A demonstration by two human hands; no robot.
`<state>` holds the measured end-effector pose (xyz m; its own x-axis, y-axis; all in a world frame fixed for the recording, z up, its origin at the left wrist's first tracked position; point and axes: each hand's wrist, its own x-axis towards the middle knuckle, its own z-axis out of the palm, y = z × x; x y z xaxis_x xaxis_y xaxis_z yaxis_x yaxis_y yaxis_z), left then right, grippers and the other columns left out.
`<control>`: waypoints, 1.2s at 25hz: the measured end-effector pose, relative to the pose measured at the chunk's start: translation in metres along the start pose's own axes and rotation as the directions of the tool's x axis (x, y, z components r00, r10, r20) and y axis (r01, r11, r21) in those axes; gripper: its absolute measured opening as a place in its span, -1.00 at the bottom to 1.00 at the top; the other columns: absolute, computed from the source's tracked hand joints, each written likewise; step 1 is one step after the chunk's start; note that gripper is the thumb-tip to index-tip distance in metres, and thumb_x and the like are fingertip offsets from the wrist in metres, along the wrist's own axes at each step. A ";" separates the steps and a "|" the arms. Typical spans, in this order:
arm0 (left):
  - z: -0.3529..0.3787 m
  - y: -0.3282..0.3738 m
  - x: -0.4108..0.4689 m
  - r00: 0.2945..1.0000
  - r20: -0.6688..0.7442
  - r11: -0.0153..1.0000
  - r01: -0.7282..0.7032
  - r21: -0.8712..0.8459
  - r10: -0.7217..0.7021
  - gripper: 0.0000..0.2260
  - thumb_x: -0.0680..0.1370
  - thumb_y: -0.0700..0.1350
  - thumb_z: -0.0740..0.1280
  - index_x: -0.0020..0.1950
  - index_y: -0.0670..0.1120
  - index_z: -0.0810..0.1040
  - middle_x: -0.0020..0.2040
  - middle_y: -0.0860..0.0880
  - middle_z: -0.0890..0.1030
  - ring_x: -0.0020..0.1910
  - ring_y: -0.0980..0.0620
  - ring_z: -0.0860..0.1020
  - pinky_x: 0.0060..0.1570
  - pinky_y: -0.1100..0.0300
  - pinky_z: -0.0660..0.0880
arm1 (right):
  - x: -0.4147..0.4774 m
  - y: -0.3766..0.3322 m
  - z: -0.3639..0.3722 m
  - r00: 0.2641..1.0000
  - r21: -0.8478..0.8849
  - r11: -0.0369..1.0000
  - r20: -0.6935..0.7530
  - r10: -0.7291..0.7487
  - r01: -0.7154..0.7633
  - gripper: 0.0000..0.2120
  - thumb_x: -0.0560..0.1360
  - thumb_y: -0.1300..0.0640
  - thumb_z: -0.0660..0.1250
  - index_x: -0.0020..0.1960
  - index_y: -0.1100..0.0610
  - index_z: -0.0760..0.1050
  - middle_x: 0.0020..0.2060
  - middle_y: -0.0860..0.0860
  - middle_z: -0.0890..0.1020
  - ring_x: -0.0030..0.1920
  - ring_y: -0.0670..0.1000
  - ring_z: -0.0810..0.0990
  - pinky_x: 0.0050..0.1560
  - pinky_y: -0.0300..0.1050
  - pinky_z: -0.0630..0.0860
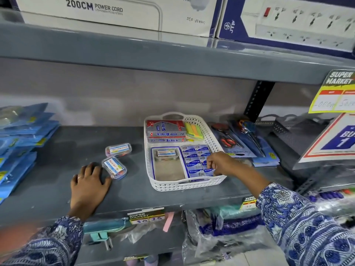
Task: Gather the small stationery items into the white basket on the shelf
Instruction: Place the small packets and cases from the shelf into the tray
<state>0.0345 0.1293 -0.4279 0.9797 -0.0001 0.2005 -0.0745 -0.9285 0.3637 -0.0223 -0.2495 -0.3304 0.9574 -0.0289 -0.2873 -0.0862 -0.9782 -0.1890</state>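
The white basket (153, 181) stands on the grey shelf (57, 169), right of centre. It holds red and silver Softek boxes (165, 131), sticky notes (194, 131), one clear pin box (166, 153) and rows of small blue packets (194, 160). My right hand (221, 163) is inside the basket's right side, its fingers pinched on a small blue packet (209, 169). Two clear pin boxes lie on the shelf left of the basket, one nearer (114, 167) and one farther back (118, 149). My left hand (88, 181) rests flat on the shelf, fingertips beside the nearer box.
Carded scissors (230, 139) lie right of the basket, with a dark grey basket (292, 127) and hanging price signs (336, 93) beyond. Blue packs (21, 143) are stacked at the far left. Power strip cartons (115, 14) fill the shelf above.
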 end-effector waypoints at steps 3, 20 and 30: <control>0.003 -0.001 0.001 1.000 0.014 1.000 0.015 0.012 -0.016 -0.65 0.49 0.01 0.29 0.20 -0.13 0.47 0.36 -0.17 0.43 0.37 -0.21 0.32 0.33 -0.19 0.21 | -0.002 0.000 0.000 1.000 0.042 0.999 -0.015 0.009 -0.008 -0.78 0.38 0.47 0.35 -0.20 0.17 0.56 -0.42 -0.08 0.46 -0.09 0.17 0.66 -0.15 -0.16 0.52; 0.000 -0.001 0.001 0.999 0.041 0.998 0.029 0.059 -0.031 -0.42 0.40 0.16 0.05 0.30 -0.12 0.42 0.39 -0.14 0.41 0.40 -0.18 0.31 0.35 -0.15 0.23 | 0.049 -0.234 0.009 0.947 0.180 0.947 -0.232 -0.223 0.267 -0.75 0.46 0.07 0.37 0.01 0.24 0.59 0.00 0.24 0.68 0.02 0.22 0.63 0.01 -0.03 0.54; 0.005 -0.002 0.003 1.000 0.024 0.999 0.014 0.050 -0.016 -0.34 0.36 0.21 -0.08 0.30 -0.09 0.42 0.39 -0.12 0.42 0.40 -0.15 0.30 0.34 -0.13 0.22 | 0.082 -0.277 0.053 0.993 0.115 0.988 -0.076 -0.095 0.104 -0.60 0.48 0.09 0.36 0.26 0.21 0.44 0.25 0.17 0.55 0.26 0.17 0.52 0.17 -0.06 0.50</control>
<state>0.0384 0.1296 -0.4326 0.9849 0.0056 0.1731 -0.0510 -0.9459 0.3204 0.0650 0.0303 -0.3516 0.9795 0.0489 -0.1956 -0.0176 -0.9457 -0.3246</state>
